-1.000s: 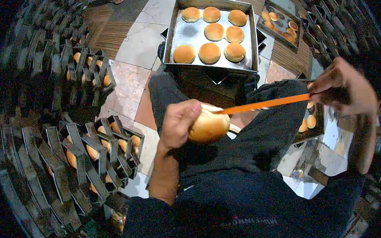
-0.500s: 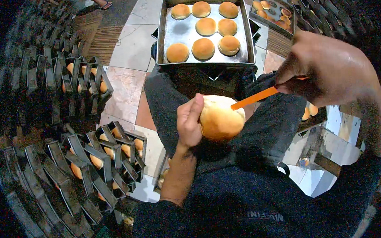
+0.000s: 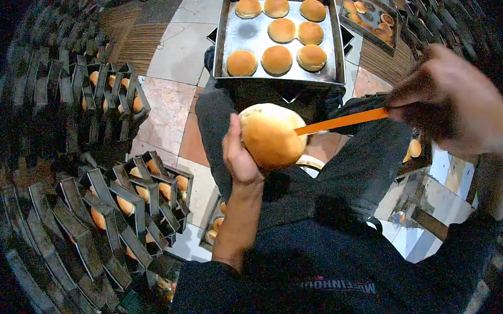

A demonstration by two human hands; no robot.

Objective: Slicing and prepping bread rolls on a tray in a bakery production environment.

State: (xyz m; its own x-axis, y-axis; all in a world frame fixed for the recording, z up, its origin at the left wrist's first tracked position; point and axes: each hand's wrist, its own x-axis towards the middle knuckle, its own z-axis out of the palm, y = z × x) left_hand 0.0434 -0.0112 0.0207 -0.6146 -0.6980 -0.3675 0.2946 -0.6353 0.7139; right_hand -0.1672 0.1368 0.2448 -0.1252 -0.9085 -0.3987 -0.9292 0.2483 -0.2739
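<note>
A round golden bun (image 3: 273,135) rests in my left hand (image 3: 242,157), which is closed around its left side with the thumb up along the edge. In my right hand (image 3: 441,99) is a long, flat, narrow orange tool (image 3: 347,120); its kind is not clear. Its tip meets the right side of the bun, and I cannot tell how far it goes in. The right hand is raised and slightly blurred. Beyond my knees a square metal tray (image 3: 218,61) holds several similar buns (image 3: 276,60), with a gap at its left middle.
Stacked metal trays with buns (image 3: 133,207) crowd the left side, and more dark stacks (image 3: 438,7) stand at far right. Another tray of buns (image 3: 391,42) lies at the upper right. A partly hidden tray (image 3: 207,240) sits beside my left forearm. Tiled floor (image 3: 167,53) shows between.
My left hand has lifted and tilted the bun, moving it slightly left and away. The right hand has drawn to the right, with more of the orange tool showing. The view has shifted slightly.
</note>
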